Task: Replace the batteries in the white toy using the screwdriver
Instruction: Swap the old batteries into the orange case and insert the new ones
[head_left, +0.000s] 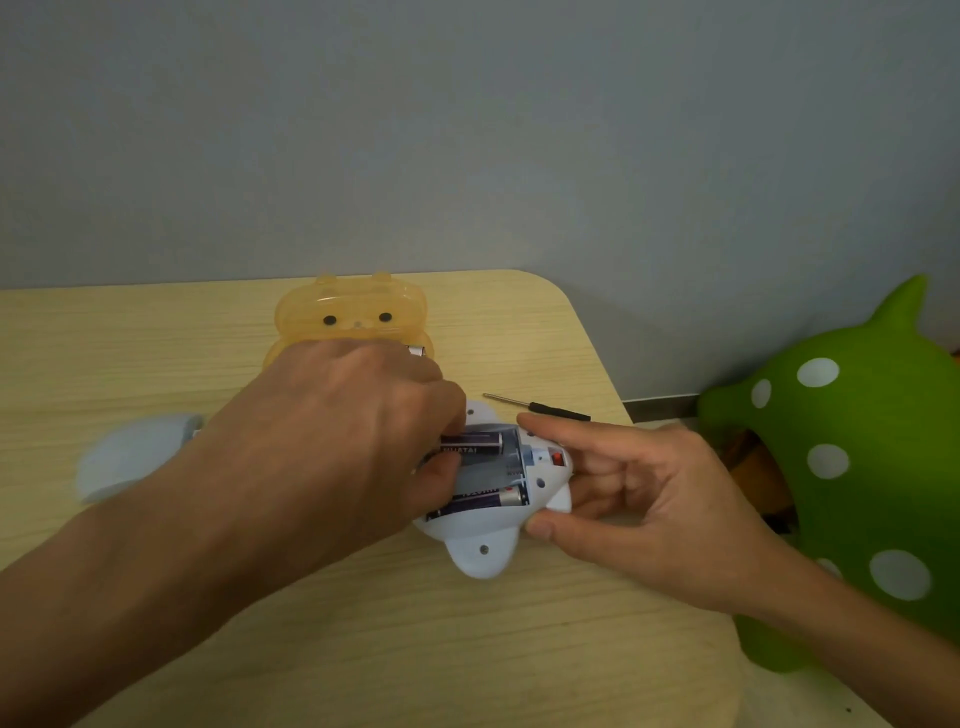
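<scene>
The white toy (485, 551) lies upside down on the wooden table (156, 338), its battery compartment uncovered. Two dark purple batteries sit in it: one at the far side (475, 441), one at the near side (493, 500). The slot between them looks empty. My left hand (337, 415) covers the toy's left part, with fingertips and thumb on the far battery. My right hand (634, 493) grips the toy's right end between thumb and fingers. The screwdriver (540, 407), thin metal shaft and black handle, lies on the table just behind the toy.
An orange translucent bear-shaped box (353, 312) stands behind my left hand, something silvery at its right edge. A pale white piece (130, 452) lies at the left of the table. A green plush with white dots (852, 467) sits off the table's right edge.
</scene>
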